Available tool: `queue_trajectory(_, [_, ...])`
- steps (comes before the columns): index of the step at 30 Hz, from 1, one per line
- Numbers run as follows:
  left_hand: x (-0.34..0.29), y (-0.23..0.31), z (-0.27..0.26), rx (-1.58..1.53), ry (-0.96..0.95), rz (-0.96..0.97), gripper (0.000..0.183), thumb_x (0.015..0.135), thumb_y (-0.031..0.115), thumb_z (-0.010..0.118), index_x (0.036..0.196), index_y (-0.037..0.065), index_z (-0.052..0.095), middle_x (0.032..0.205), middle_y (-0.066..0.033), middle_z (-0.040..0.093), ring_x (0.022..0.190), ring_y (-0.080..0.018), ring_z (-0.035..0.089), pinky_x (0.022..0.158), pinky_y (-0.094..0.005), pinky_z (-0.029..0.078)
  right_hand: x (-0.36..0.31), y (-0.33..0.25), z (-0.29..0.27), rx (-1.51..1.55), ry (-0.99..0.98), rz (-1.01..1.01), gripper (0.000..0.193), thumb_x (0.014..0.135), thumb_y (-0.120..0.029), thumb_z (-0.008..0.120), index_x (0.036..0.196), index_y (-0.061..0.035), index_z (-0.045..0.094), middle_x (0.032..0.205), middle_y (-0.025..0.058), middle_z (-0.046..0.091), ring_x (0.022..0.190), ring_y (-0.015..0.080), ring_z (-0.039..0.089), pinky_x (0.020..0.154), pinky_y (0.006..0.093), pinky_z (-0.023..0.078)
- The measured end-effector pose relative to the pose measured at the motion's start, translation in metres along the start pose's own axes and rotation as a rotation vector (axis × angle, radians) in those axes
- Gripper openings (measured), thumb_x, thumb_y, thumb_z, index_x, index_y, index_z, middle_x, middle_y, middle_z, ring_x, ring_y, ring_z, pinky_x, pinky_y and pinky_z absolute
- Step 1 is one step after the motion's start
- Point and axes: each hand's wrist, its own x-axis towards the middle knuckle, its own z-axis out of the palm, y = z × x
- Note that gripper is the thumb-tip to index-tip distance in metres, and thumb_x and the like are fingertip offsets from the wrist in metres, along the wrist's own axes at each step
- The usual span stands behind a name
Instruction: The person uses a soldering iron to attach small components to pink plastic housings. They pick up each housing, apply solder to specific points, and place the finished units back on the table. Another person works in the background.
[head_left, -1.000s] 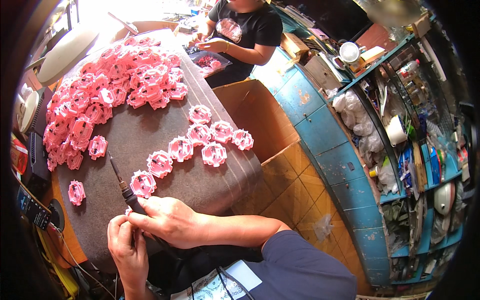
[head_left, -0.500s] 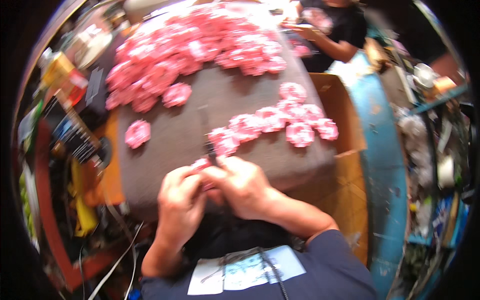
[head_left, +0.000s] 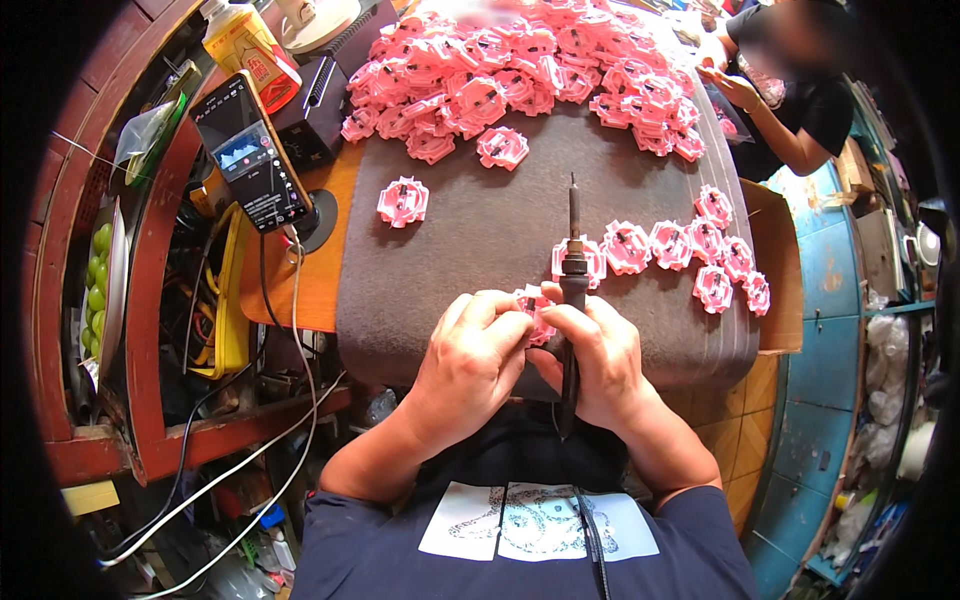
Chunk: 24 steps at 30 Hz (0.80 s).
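Observation:
My left hand point(head_left: 468, 352) is closed, pinching a small pink plastic part point(head_left: 537, 316) near the table's front edge. My right hand point(head_left: 608, 368) is closed around a black-handled soldering iron point(head_left: 572, 265). The iron's metal tip points away from me, above the tabletop. The right thumb and fingers also meet the pink part, whose underside is hidden. Just beyond the hands lies another pink part point(head_left: 594, 262), partly behind the iron. A row of similar pieces point(head_left: 627, 247) runs to the right. Two single ones point(head_left: 403, 202) sit to the left and farther back.
A large heap of pink parts point(head_left: 480, 95) covers the far side of the dark mat point(head_left: 450, 270). A propped phone point(head_left: 250, 150), a bottle point(head_left: 250, 55) and cables stand left. A co-worker's hand point(head_left: 735, 90) shows far right, beyond a cardboard box point(head_left: 775, 250).
The view has swung left and sharpened, so the table and hands appear farther right. The soldering iron stays in my right hand and the small pink part remains between both hands.

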Motion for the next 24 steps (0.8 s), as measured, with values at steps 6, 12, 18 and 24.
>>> queue_trajectory(6, [0.000, -0.001, 0.000, 0.000, 0.004, -0.008, 0.018, 0.087, -0.002, 0.074, 0.103, 0.003, 0.070, 0.109, -0.0140, 0.067, 0.103, -0.0364, 0.066, 0.091, -0.0444, 0.053, 0.003, -0.002, 0.001, 0.000, 0.012, -0.011, 0.063, 0.083, -0.009, 0.083, 0.141, -0.0055, 0.058, 0.115, 0.0196, 0.071, 0.085, 0.0360, 0.068, 0.073, 0.0447, 0.057])
queue_trajectory(12, [0.000, 0.000, -0.001, 0.007, -0.005, -0.009, 0.017, 0.087, -0.002, 0.074, 0.103, 0.003, 0.071, 0.111, -0.0138, 0.068, 0.103, -0.0361, 0.066, 0.091, -0.0441, 0.053, 0.005, -0.004, -0.001, -0.001, -0.024, 0.029, 0.063, 0.081, -0.007, 0.084, 0.140, -0.0053, 0.059, 0.116, 0.0201, 0.071, 0.086, 0.0363, 0.069, 0.074, 0.0447, 0.057])
queue_trajectory(18, [0.000, 0.000, 0.001, 0.014, 0.005, -0.004, 0.016, 0.088, -0.001, 0.074, 0.103, 0.003, 0.072, 0.112, -0.0144, 0.068, 0.104, -0.0360, 0.066, 0.091, -0.0443, 0.053, 0.008, -0.005, -0.005, 0.000, -0.090, 0.080, 0.063, 0.081, -0.007, 0.083, 0.139, -0.0056, 0.059, 0.115, 0.0210, 0.070, 0.088, 0.0390, 0.070, 0.076, 0.0454, 0.058])
queue_trajectory(24, [0.000, -0.002, 0.001, -0.016, 0.040, 0.017, 0.020, 0.086, -0.004, 0.075, 0.105, 0.003, 0.072, 0.112, -0.0150, 0.068, 0.103, -0.0344, 0.067, 0.088, -0.0426, 0.055, 0.012, -0.004, -0.002, 0.012, -0.068, 0.054, 0.060, 0.081, -0.008, 0.083, 0.137, -0.0063, 0.060, 0.115, 0.0210, 0.070, 0.091, 0.0406, 0.070, 0.078, 0.0460, 0.058])
